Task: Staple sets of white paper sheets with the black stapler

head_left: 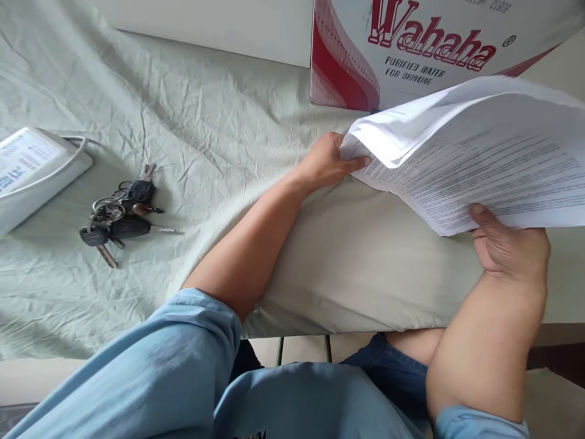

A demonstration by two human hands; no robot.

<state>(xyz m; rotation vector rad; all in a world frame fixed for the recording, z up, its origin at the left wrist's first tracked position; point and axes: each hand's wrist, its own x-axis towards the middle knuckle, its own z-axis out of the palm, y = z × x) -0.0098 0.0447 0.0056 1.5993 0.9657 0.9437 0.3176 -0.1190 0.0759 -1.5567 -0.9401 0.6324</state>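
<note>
I hold a stack of printed white paper sheets (484, 152) lifted off the table at the right. My left hand (329, 163) pinches the stack's left corner between thumb and fingers. My right hand (509, 244) grips its near edge from below, thumb on top of the bottom sheet. The sheets fan apart slightly, the top ones curling upward.
A pale green wrinkled cloth (192, 122) covers the table. A bunch of keys (121, 213) lies at the left. A white device with a cable (31, 167) sits at the far left edge. A red-and-white Wahaha water carton (411, 42) stands behind the papers.
</note>
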